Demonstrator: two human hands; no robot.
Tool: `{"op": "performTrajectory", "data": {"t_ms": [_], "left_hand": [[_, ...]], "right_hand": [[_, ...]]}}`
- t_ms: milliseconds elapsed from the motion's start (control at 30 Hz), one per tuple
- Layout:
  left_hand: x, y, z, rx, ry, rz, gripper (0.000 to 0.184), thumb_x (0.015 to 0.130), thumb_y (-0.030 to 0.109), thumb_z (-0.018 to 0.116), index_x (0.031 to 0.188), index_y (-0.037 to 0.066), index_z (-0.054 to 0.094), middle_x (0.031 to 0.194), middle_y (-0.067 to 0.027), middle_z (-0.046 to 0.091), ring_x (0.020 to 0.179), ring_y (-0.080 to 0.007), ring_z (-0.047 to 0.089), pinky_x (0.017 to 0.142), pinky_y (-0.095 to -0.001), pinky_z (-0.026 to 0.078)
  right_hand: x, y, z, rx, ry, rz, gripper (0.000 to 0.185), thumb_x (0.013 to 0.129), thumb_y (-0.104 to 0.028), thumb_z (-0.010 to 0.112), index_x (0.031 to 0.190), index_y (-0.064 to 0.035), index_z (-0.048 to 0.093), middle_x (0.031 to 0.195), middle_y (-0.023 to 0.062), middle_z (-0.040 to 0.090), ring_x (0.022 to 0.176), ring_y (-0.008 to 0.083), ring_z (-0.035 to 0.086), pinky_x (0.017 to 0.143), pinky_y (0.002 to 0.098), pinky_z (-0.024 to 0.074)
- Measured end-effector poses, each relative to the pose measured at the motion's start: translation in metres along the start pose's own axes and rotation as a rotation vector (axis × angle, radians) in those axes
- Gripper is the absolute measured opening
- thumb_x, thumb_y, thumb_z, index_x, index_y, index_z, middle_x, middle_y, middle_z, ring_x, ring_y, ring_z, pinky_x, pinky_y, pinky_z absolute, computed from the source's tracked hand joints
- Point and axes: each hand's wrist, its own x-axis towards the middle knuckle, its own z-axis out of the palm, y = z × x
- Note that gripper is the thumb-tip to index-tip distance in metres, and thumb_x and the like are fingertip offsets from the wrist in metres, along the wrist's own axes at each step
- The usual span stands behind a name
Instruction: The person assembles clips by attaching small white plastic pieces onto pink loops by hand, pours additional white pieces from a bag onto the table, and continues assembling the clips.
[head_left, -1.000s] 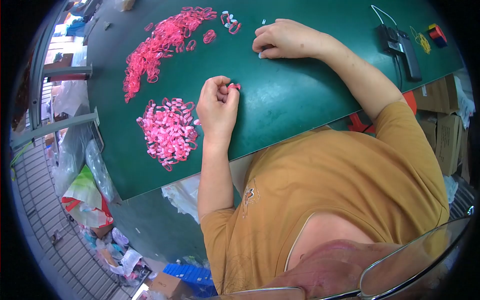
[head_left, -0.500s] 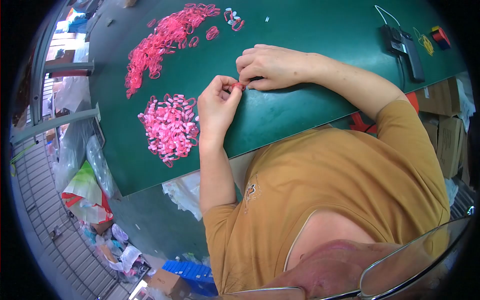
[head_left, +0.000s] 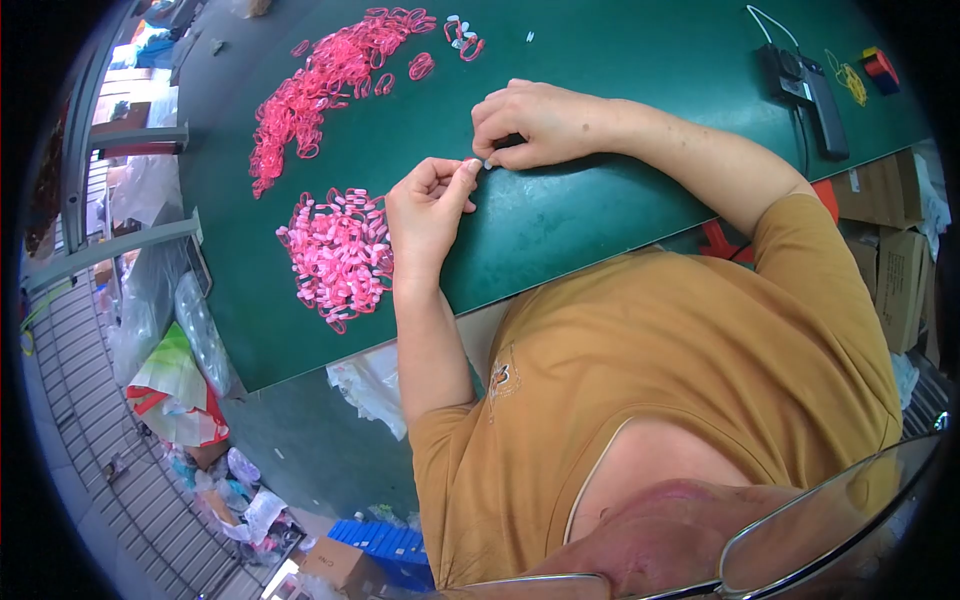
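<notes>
My left hand (head_left: 425, 210) is closed, with thumb and forefinger pinched on a small red loop (head_left: 470, 161) that is mostly covered by the fingers. Close beside it, my right hand (head_left: 540, 125) is closed too, its fingertips at a tiny white piece (head_left: 488, 165) between the two hands. Left of my left hand lies a pile of pink loops with pale pieces on them (head_left: 338, 258). Farther back spreads a larger heap of plain pink-red loops (head_left: 330, 75).
The green tabletop (head_left: 620, 215) carries a few white pieces and loops (head_left: 462, 35) at the back. On the right are a black power strip (head_left: 808, 95), yellow wire (head_left: 850, 82) and a red spool (head_left: 881, 70). Cardboard boxes (head_left: 900, 290) stand beyond the table's right side.
My hands have drawn slightly apart, the left fingers shifting a little left. The white piece now shows between the fingertips, and less of the red loop is visible.
</notes>
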Motion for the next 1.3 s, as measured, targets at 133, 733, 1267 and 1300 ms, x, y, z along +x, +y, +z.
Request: {"op": "performTrajectory", "data": {"t_ms": [133, 733, 1267, 1300], "left_hand": [[0.002, 0.003, 0.000, -0.017, 0.024, -0.025, 0.018, 0.102, 0.015, 0.079, 0.099, -0.003, 0.076, 0.081, -0.0061, 0.075, 0.062, -0.0076, 0.065, 0.057, -0.0216, 0.049], [0.016, 0.009, -0.012, 0.016, -0.034, -0.087, 0.029, 0.103, 0.027, 0.078, 0.093, 0.000, 0.071, 0.079, -0.0071, 0.076, 0.064, -0.0125, 0.073, 0.054, -0.0250, 0.050], [0.032, -0.002, -0.029, -0.134, -0.246, -0.202, 0.031, 0.105, 0.036, 0.075, 0.096, 0.008, 0.067, 0.086, -0.0062, 0.076, 0.070, -0.0145, 0.076, 0.057, -0.0232, 0.056], [0.034, -0.002, -0.031, -0.151, -0.268, -0.215, 0.031, 0.106, 0.036, 0.075, 0.096, 0.008, 0.067, 0.087, -0.0060, 0.076, 0.071, -0.0145, 0.076, 0.058, -0.0232, 0.057]], "right_hand": [[0.000, -0.003, -0.001, -0.123, 0.077, 0.050, 0.013, 0.095, -0.023, 0.071, 0.097, -0.0115, 0.078, 0.094, 0.0015, 0.070, 0.095, 0.0216, 0.070, 0.095, 0.0424, 0.0488], [0.011, -0.007, 0.026, -0.213, 0.246, 0.106, 0.009, 0.095, -0.020, 0.071, 0.092, -0.0120, 0.075, 0.088, -0.0011, 0.067, 0.093, 0.0188, 0.068, 0.099, 0.0416, 0.0446], [0.019, -0.015, 0.045, -0.186, 0.310, 0.209, 0.019, 0.093, -0.027, 0.072, 0.086, -0.0102, 0.074, 0.087, 0.0037, 0.074, 0.087, 0.0247, 0.072, 0.092, 0.0437, 0.0463], [0.018, -0.016, 0.046, -0.190, 0.308, 0.211, 0.019, 0.093, -0.027, 0.072, 0.086, -0.0102, 0.074, 0.087, 0.0037, 0.074, 0.087, 0.0247, 0.072, 0.092, 0.0437, 0.0463]]}}
